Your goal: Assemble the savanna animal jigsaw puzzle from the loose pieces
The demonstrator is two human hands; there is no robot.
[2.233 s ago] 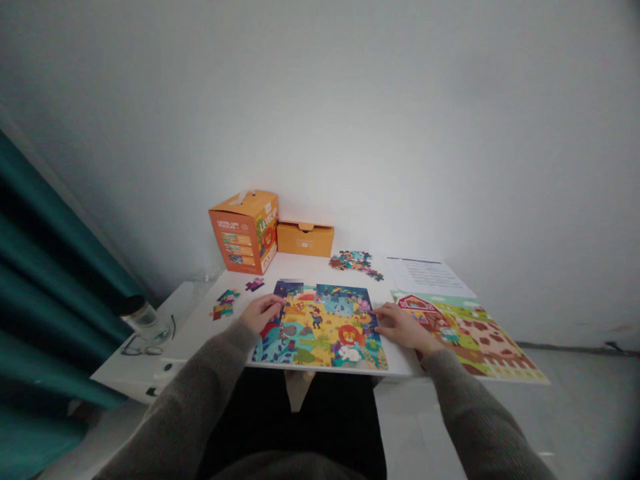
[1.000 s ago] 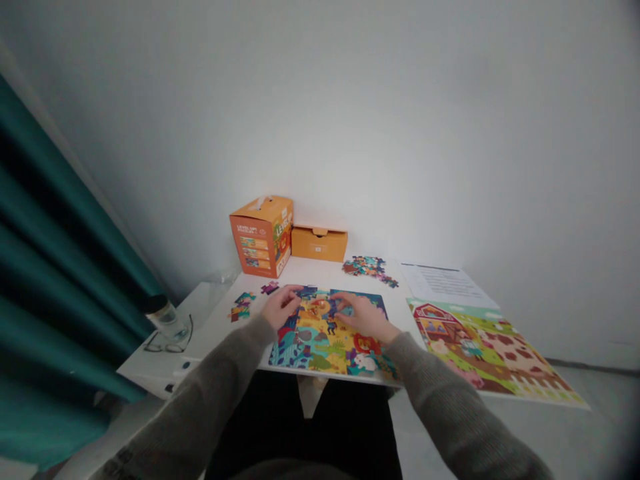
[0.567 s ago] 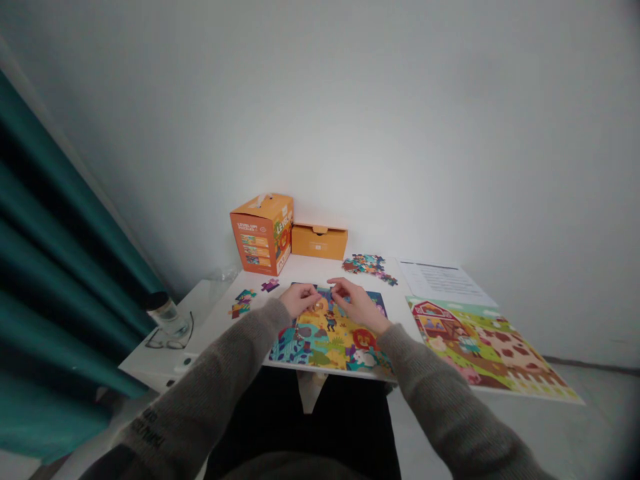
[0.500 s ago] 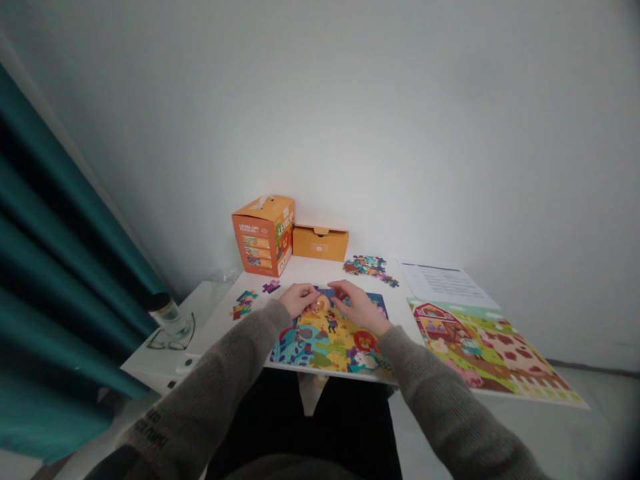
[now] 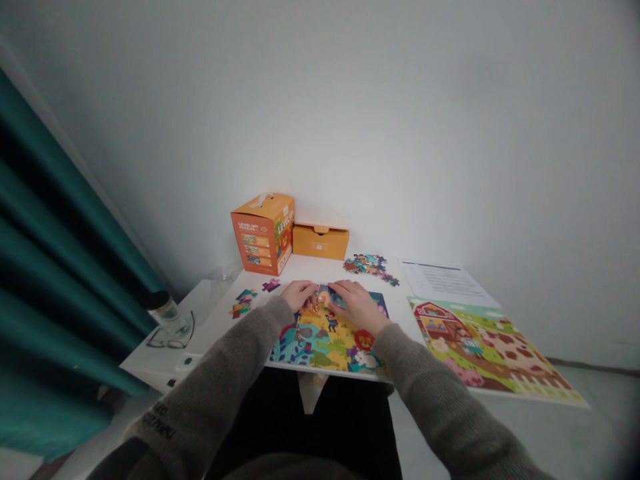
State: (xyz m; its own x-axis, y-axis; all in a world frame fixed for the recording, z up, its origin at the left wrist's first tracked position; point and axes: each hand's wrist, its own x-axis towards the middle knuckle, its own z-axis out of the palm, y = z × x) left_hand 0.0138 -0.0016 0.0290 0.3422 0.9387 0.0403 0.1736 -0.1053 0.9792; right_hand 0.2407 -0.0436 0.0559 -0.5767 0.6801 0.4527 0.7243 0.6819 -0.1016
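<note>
A colourful jigsaw puzzle (image 5: 325,343) with animals on a yellow and teal ground lies at the table's front edge. My left hand (image 5: 299,295) rests at its upper left, fingers curled and drawn together; whatever they may hold is hidden. My right hand (image 5: 359,308) lies over the upper right part, its fingers stretched out onto the puzzle and pointing left. Between both hands a strip of the puzzle's upper part shows; my hands cover the rest of that area. Left of the puzzle are a few loose pieces (image 5: 244,303) and a purple piece (image 5: 271,285).
An orange puzzle box (image 5: 263,237) and a lower orange box (image 5: 320,242) stand at the back. A heap of pieces (image 5: 367,264) lies behind my right hand. To the right are a printed sheet (image 5: 445,281) and a farm picture (image 5: 485,347). Glasses (image 5: 173,341) and a jar (image 5: 167,313) sit left.
My right hand has lowered and flattened onto the puzzle, its fingers shifting slightly left. My left hand has moved a little, staying at the upper left of the puzzle.
</note>
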